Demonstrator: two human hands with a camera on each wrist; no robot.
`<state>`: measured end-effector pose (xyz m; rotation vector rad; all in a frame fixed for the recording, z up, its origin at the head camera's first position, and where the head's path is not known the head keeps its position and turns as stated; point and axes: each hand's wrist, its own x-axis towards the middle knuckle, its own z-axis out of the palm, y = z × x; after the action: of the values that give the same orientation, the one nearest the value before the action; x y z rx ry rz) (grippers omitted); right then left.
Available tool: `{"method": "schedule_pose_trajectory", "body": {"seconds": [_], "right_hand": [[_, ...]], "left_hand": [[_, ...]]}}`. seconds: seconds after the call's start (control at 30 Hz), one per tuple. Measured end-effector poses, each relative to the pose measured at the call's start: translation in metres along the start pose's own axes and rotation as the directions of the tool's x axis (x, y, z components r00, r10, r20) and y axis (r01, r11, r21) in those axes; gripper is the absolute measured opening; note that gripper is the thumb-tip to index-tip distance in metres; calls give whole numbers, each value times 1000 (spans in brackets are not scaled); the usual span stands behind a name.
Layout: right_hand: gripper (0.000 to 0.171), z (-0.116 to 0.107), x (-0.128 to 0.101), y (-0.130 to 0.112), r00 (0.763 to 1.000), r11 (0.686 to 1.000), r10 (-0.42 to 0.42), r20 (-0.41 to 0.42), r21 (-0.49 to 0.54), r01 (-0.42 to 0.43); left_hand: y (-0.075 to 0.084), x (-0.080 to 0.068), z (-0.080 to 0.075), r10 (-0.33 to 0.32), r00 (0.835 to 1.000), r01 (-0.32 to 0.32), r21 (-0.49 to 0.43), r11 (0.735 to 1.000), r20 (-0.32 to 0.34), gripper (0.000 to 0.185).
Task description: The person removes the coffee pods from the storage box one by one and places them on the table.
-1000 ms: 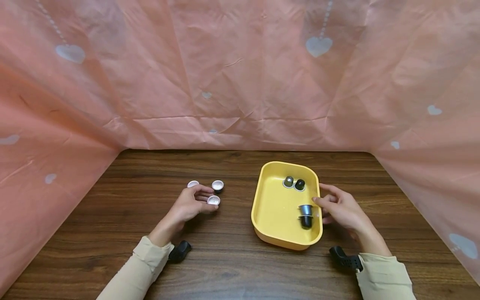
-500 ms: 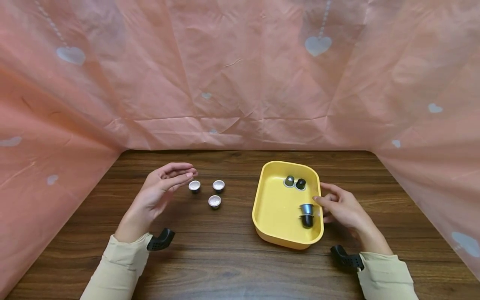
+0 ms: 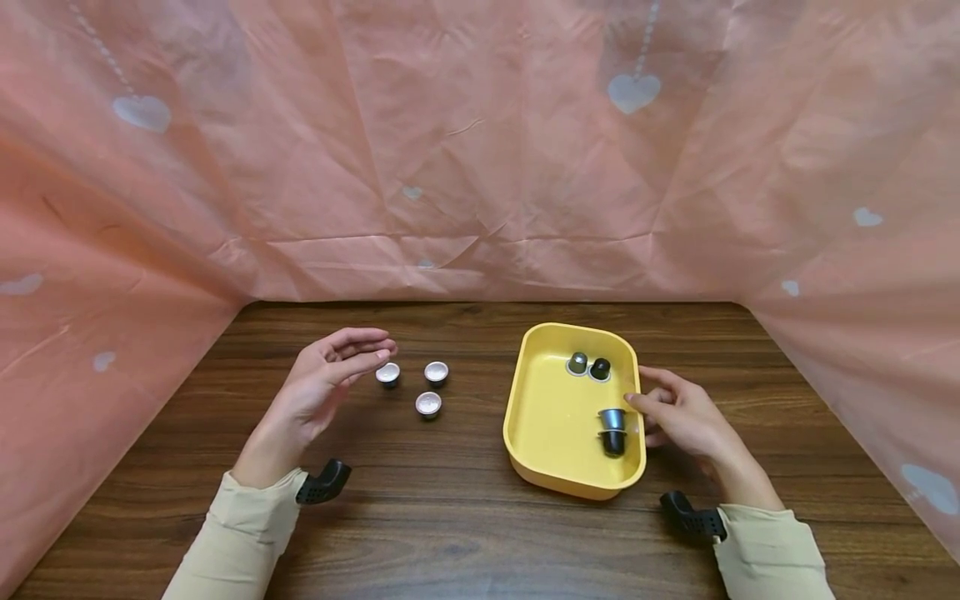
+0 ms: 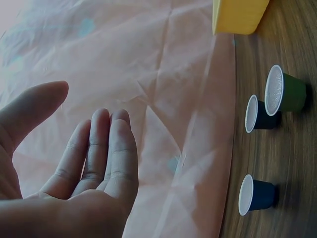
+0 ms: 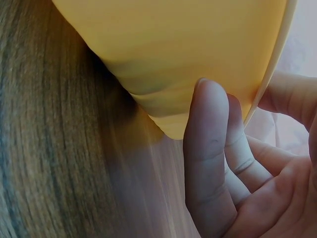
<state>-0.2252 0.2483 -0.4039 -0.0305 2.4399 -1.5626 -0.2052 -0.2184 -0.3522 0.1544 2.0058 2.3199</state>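
My left hand [image 3: 318, 387] hovers just left of three coffee capsules, its fingers loosely extended and holding nothing. The capsules stand with white lids up: a left one [image 3: 387, 374], one to its right [image 3: 436, 372] and a nearer one [image 3: 428, 405]. In the left wrist view one body is green [image 4: 293, 93]; the others [image 4: 265, 195] look dark blue. My right hand [image 3: 682, 417] grips the right wall of a yellow tray [image 3: 551, 417], thumb over the rim, fingers against the outside [image 5: 208, 144]. Inside, a green capsule [image 3: 577, 363] and a black capsule [image 3: 600, 369] sit lid down.
Along the tray's right side, a blue capsule [image 3: 612, 418] and another black capsule [image 3: 613, 443] lie end to end. Everything rests on a dark wooden table [image 3: 465, 533]. A pink curtain [image 3: 480, 167] with hearts encloses the back and sides.
My left hand has drawn back from the nearer capsule, moving left and away from me, with its fingers off it. My right hand has kept its grip on the tray.
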Motion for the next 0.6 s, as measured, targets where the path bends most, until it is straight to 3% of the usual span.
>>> {"method": "schedule_pose_trajectory", "body": {"seconds": [0.33,0.6], "right_hand": [[71,-1,0,1,1000,1000,1,-8,-2,-1],[71,2,0,3,1000,1000,1,-10,21,0]], "left_hand": [[0,7,17,10,999,-11,25,1000,32,24],[3,23,49,28,999,-30,37,999,47,26]]}}
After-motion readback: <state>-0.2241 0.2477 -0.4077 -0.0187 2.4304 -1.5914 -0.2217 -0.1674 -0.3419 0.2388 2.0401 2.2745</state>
